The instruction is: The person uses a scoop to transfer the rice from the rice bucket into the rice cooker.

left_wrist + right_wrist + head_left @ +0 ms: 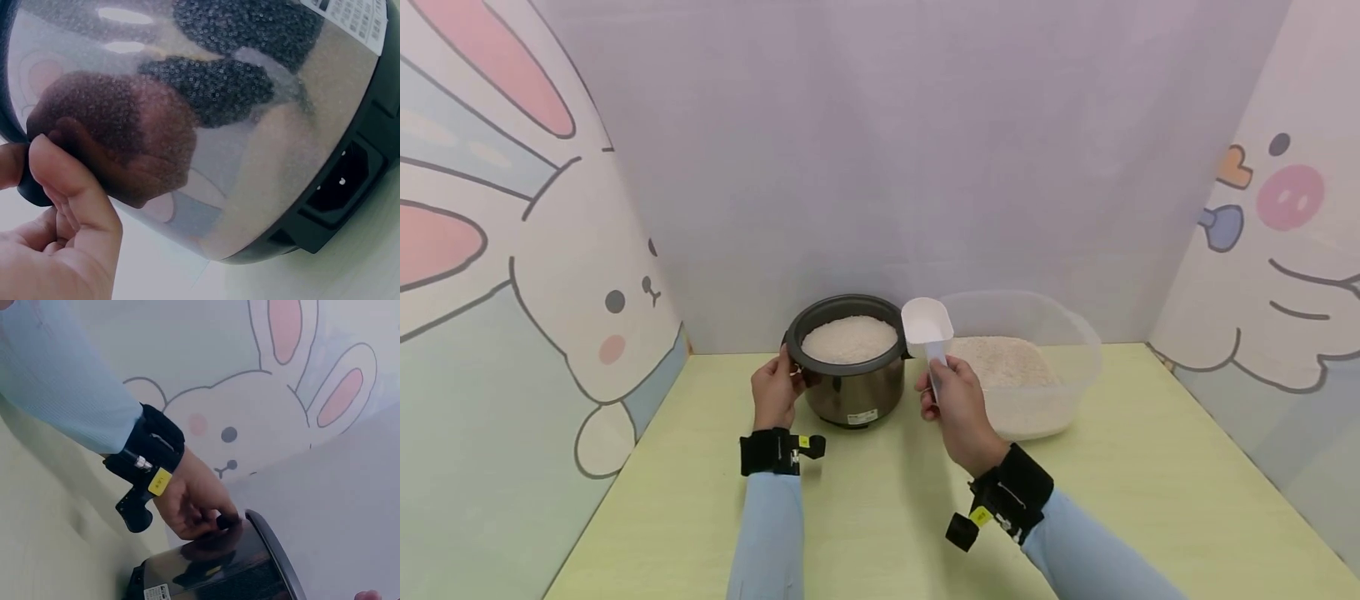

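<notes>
A dark, shiny rice cooker point(853, 390) stands without a lid, white rice point(852, 340) heaped inside it. My left hand point(774, 392) grips the small black side handle point(32, 185) on its left, thumb and fingers pinched round it. In my right hand point(961, 410) is a white measuring scoop point(927, 323), held by the handle with its bowl up, between the cooker's right rim and a clear plastic tub point(1081, 360). More rice point(1007, 363) lies in that tub. Only a fingertip point(367, 595) of the right hand shows in the right wrist view.
Both vessels stand on a pale yellow-green table point(865, 508) close to the grey back wall point(910, 167). Cartoon-printed side walls bound the table, with a rabbit point(587, 308) on the left. The cooker's power socket point(342, 178) faces the left wrist camera.
</notes>
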`<action>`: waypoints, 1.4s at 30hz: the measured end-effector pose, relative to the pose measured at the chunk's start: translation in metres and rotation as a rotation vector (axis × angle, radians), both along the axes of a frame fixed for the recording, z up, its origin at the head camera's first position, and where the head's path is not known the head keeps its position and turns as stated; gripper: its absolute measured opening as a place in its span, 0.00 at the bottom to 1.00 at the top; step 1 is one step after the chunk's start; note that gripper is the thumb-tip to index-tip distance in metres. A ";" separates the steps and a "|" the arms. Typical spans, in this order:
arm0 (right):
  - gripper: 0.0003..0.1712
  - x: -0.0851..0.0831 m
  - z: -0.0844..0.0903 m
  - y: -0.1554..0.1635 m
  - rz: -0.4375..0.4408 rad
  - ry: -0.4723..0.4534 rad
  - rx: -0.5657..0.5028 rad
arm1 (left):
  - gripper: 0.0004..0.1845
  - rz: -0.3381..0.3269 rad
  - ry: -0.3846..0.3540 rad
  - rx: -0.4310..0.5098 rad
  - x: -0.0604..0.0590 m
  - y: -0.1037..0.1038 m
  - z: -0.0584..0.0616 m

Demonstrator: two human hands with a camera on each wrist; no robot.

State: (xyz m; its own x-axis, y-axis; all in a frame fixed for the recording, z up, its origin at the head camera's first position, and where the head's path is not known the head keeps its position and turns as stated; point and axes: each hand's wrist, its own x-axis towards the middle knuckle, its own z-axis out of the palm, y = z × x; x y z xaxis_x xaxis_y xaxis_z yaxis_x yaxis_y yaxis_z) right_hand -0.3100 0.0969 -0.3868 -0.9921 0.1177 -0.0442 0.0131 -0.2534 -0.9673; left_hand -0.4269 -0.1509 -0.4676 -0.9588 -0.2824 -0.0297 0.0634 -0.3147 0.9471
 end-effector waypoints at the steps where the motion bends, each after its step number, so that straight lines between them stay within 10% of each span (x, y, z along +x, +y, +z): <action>1: 0.17 0.002 -0.002 -0.001 0.010 -0.006 0.001 | 0.24 -0.001 0.001 0.001 0.000 0.000 0.000; 32: 0.22 0.025 -0.092 -0.018 0.209 -0.206 -0.248 | 0.22 0.021 0.019 0.011 0.000 0.000 0.000; 42: 0.20 0.019 -0.108 -0.019 0.092 -0.112 0.156 | 0.22 0.021 0.002 0.014 -0.002 0.000 -0.001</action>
State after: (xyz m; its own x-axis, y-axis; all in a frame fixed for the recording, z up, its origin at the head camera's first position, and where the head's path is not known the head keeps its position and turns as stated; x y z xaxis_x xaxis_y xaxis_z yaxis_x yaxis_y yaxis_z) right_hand -0.2914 0.0775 -0.4951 -0.9888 0.0407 -0.1437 0.1394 -0.0938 -0.9858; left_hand -0.4288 -0.1511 -0.4689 -0.9528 -0.3021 -0.0314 0.0725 -0.3267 0.9424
